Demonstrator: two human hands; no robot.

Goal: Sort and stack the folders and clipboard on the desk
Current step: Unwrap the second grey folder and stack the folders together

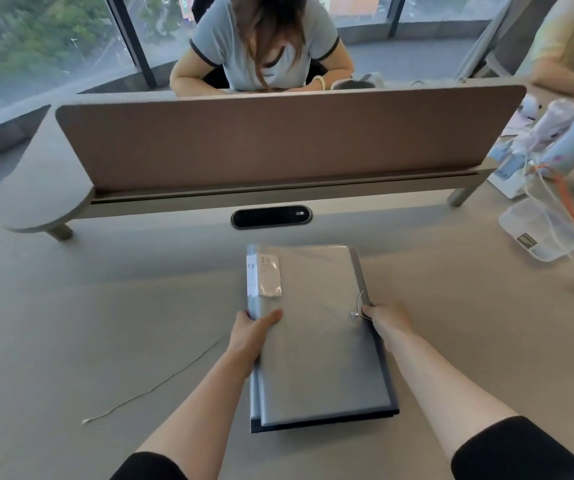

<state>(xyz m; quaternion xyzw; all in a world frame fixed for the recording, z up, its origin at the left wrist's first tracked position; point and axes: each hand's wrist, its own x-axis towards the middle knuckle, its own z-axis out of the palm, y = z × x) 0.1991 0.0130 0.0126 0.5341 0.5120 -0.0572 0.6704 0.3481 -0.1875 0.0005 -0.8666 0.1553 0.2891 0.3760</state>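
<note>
I have the stack of folders lying lengthwise in the middle of the desk, a grey translucent one on top with a white label marked "20" at its far left corner and a string-and-button clasp on its right edge; darker covers show underneath along the near and right edges, and I cannot tell which layer is the clipboard. My left hand grips the left edge, thumb laid on top and fingers curled under. My right hand holds the right edge just beside the clasp, fingers wrapped round it. A thin cord trails across the desk to my left. Beyond the stack sits a dark oval cable port, then a brown divider panel, with a person seated behind it. A clear plastic box rests far right.
</note>
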